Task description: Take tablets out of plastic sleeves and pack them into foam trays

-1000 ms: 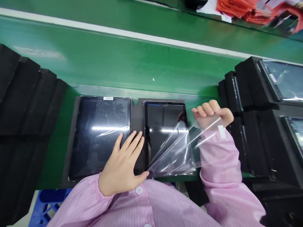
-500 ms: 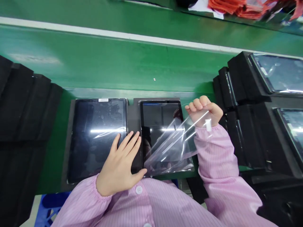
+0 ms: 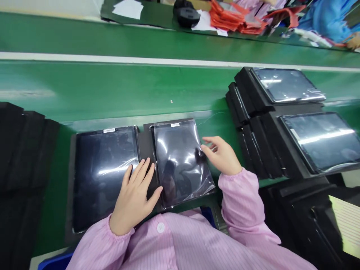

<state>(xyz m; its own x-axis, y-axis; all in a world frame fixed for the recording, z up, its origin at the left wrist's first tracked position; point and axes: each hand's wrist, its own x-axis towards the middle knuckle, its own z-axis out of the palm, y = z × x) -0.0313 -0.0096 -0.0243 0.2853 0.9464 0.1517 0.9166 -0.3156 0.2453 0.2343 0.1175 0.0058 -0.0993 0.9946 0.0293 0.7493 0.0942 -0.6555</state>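
Note:
Two dark flat screens lie side by side in a black foam tray (image 3: 145, 146). Over the right screen lies a clear plastic film (image 3: 180, 161) with a small white label near its top; it sits slightly askew, past the screen's right side. The left screen (image 3: 104, 180) also bears a white label. My left hand (image 3: 133, 198) rests flat with fingers spread, across the foam between the screens, fingertips near both inner edges. At the film's right edge is my right hand (image 3: 221, 153), thumb and forefinger apart and fingertips at or just touching the edge.
Stacked black foam trays (image 3: 261, 146) stand at the right, some with film-covered screens (image 3: 320, 138). More black foam blocks (image 3: 25, 150) rise at the left. Beyond the green bench (image 3: 126, 86) a shelf holds orange-red packets (image 3: 233, 17) and a black object (image 3: 187, 15). Yellow lined paper (image 3: 347, 225) is at lower right.
My right hand has let go of the raised film and moved down and left; the film now lies flat over the right screen. My left hand stays in place. The camera view has shifted.

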